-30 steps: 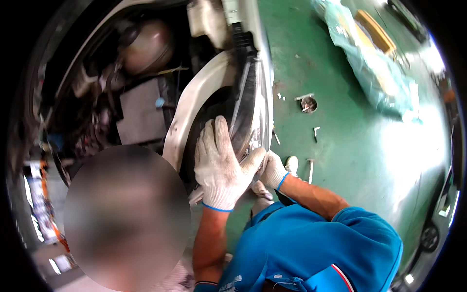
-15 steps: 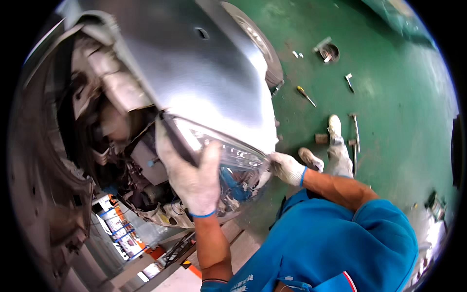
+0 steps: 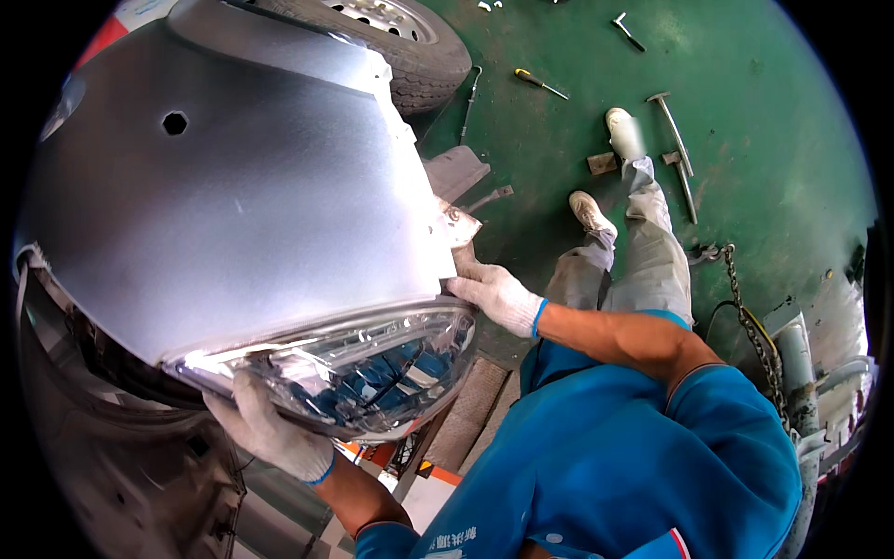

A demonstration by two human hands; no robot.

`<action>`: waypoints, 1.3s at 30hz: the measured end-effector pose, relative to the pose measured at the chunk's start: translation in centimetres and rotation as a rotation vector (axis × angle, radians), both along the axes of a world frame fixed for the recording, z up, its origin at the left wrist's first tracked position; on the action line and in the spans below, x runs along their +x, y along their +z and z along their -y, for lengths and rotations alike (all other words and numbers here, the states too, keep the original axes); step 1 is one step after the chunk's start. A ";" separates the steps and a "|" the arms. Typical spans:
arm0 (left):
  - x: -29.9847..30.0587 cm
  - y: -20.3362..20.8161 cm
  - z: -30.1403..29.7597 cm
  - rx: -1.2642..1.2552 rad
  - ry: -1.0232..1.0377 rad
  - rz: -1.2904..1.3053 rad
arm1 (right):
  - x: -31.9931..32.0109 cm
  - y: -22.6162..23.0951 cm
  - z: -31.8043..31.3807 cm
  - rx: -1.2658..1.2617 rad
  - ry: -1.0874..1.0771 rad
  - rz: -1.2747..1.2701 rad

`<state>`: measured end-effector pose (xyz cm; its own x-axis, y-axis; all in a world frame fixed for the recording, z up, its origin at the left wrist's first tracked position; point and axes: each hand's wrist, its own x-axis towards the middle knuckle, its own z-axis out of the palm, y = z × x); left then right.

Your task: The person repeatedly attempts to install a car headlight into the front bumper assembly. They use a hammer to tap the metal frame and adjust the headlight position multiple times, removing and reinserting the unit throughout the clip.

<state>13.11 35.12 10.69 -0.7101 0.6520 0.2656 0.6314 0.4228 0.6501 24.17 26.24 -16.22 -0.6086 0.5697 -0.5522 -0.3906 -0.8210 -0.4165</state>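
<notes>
A clear-lensed car headlight (image 3: 372, 373) lies along the front edge of a bare grey metal fender (image 3: 251, 196). My left hand (image 3: 267, 430), in a white knit glove, grips the headlight near its inner end. Its thumb rests on the lens, and the other fingers go underneath, partly hidden. My right hand (image 3: 500, 298), gloved alike, is at the fender's outer front corner, just above the headlight's outer end. Its fingers close on the fender edge there, their tips partly hidden. Between headlight and fender runs a narrow seam.
A wheel (image 3: 419, 56) stands beyond the fender. On the green floor lie a yellow-handled screwdriver (image 3: 540, 84), a ratchet (image 3: 629, 33), hammers (image 3: 672, 130) and a wooden block (image 3: 602, 164) near my feet. A chain (image 3: 745, 307) hangs by a metal post at right.
My view has shifted, so the fender fills more of the left side. The headlight's inner end and my left hand appear lower and farther left. Both hands remain at the headlight and fender.
</notes>
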 end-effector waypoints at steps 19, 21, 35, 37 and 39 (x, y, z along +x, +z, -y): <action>0.0 1.0 -1.1 -0.148 -0.187 -0.388 | 1.3 -2.1 -1.1 0.174 0.150 -0.095; 0.2 1.3 -2.1 -0.154 -0.120 -0.287 | 1.3 -2.1 -1.5 0.215 0.147 -0.102; -1.0 2.7 -2.4 -0.322 -0.186 -0.171 | 3.1 -1.6 -5.0 0.198 0.320 -0.319; -1.4 2.6 -2.6 -0.307 -0.225 -0.196 | 3.2 -2.0 -5.1 0.276 0.342 -0.298; -2.0 2.8 -2.4 -0.313 -0.315 -0.333 | 3.3 -2.2 -5.2 0.243 0.437 -0.291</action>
<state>11.15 37.51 13.47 -0.3792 0.9030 0.2020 0.9082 0.3215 0.2679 27.46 31.41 -18.37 -0.9234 0.3206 -0.2113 -0.1632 -0.8258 -0.5398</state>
